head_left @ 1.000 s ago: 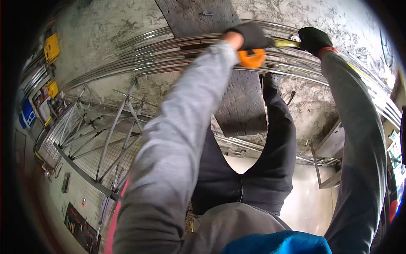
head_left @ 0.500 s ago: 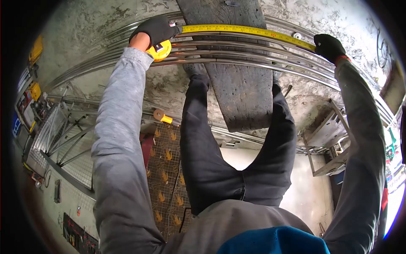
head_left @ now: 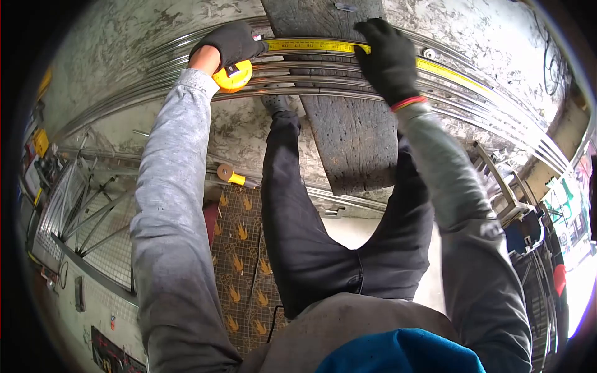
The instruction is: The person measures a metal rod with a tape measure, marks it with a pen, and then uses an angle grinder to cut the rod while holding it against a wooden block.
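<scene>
My left hand [head_left: 229, 45], in a dark glove, is closed at the end of the yellow blade of a tape measure. Its round yellow-orange case [head_left: 234, 77] shows just below that hand. The blade [head_left: 311, 45] runs right across a bundle of long shiny metal tubes [head_left: 348, 79]. Over the blade, past the plank's middle, is my right hand [head_left: 388, 61], also gloved, with thumb and fingers apart. Beyond it the blade carries on to the right along the tubes.
Under the tubes lies a worn dark wooden plank [head_left: 351, 133], between my legs. A yellow-handled tool with a round disc [head_left: 231, 174] rests on the floor at left, near a patterned mat [head_left: 239, 248]. Metal frames stand at both sides.
My right hand has moved left along the blade, from the far right to above the plank, and its fingers have spread. My left hand stays in place with the tape measure.
</scene>
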{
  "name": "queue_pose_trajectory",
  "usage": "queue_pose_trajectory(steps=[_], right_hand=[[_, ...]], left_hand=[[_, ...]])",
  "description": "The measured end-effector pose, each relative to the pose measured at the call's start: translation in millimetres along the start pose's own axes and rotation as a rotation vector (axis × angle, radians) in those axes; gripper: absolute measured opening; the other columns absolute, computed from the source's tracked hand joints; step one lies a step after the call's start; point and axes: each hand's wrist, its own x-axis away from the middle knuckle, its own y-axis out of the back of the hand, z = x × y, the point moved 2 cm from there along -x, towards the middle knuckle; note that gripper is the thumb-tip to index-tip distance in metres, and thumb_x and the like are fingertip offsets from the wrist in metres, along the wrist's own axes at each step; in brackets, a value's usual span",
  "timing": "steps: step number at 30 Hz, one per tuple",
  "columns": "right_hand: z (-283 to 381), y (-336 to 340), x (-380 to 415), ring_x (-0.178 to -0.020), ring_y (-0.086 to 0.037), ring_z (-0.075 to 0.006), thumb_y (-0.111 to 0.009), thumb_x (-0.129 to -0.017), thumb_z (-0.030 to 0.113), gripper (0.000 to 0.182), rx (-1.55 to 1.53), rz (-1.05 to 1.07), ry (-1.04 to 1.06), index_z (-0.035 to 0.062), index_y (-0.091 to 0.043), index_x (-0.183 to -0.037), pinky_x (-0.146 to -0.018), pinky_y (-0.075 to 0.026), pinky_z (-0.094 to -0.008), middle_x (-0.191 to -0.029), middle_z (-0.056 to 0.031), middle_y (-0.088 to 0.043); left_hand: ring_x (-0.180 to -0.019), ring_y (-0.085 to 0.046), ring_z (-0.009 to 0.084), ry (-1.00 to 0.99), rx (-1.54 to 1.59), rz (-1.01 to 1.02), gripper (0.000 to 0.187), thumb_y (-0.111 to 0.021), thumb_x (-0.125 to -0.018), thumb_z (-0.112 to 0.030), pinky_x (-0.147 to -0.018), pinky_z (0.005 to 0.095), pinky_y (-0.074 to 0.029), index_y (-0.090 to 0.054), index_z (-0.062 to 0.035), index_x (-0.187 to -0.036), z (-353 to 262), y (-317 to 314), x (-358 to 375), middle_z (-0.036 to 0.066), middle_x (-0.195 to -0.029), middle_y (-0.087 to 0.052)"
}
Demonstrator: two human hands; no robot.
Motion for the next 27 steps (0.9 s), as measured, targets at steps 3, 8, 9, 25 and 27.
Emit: queue_pose_trajectory(steps=[3,8,9,25,27], right_hand=[[51,-23,27,-0.141,-0.050,-0.0472,-0.082,-0.085,0.038,0.060,-0.025,-0.216,-0.143,0.0265,-0.065,-0.142,-0.117,-0.038,-0.0608,-0.150,-0.0213,-0.056],[65,-68,44,-0.157,-0.018,-0.0592,-0.083,-0.082,0.053,0.078,-0.084,-0.140,-0.314,0.0361,-0.056,-0.154,-0.127,-0.012,-0.0704,-0.168,-0.0288,-0.034],[66,-74,42,-0.157,-0.015,-0.0610,-0.082,-0.083,0.055,0.079,-0.091,-0.124,-0.319,0.0383,-0.055,-0.155,-0.127,-0.008,-0.0723,-0.171,-0.0275,-0.030],[65,-83,45,-0.155,-0.013,-0.0653,-0.082,-0.081,0.057,0.077,-0.040,-0.086,-0.286,0.0409,-0.057,-0.152,-0.119,-0.006,-0.0830,-0.170,-0.0296,-0.030],[64,-84,46,-0.155,-0.014,-0.0655,-0.082,-0.081,0.058,0.076,-0.049,-0.102,-0.281,0.0408,-0.057,-0.151,-0.119,-0.006,-0.0832,-0.169,-0.0300,-0.031]], left_hand=[[-0.082,-0.073,0.0432,0.008,-0.018,0.019,0.059,-0.073,-0.090,-0.054,-0.078,0.0465,-0.057,-0.076,0.0044,-0.100,5,-4,-8,0.029,-0.091,-0.073],[-0.080,-0.072,0.0431,-0.012,-0.014,0.003,0.053,-0.073,-0.091,-0.051,-0.077,0.0480,-0.057,-0.077,0.0020,-0.095,-1,-1,-2,0.029,-0.088,-0.073],[-0.080,-0.072,0.0432,-0.028,-0.036,-0.016,0.052,-0.073,-0.092,-0.051,-0.077,0.0483,-0.057,-0.077,0.0012,-0.094,0,-2,-1,0.028,-0.087,-0.072],[-0.099,-0.074,0.0373,0.081,-0.225,-0.265,0.050,-0.072,-0.093,-0.054,-0.084,0.0503,-0.058,-0.076,-0.0108,-0.117,-44,-21,59,0.016,-0.106,-0.078],[-0.098,-0.074,0.0370,0.032,-0.186,-0.336,0.050,-0.073,-0.092,-0.055,-0.084,0.0497,-0.058,-0.076,-0.0106,-0.116,-46,-19,60,0.016,-0.105,-0.078]])
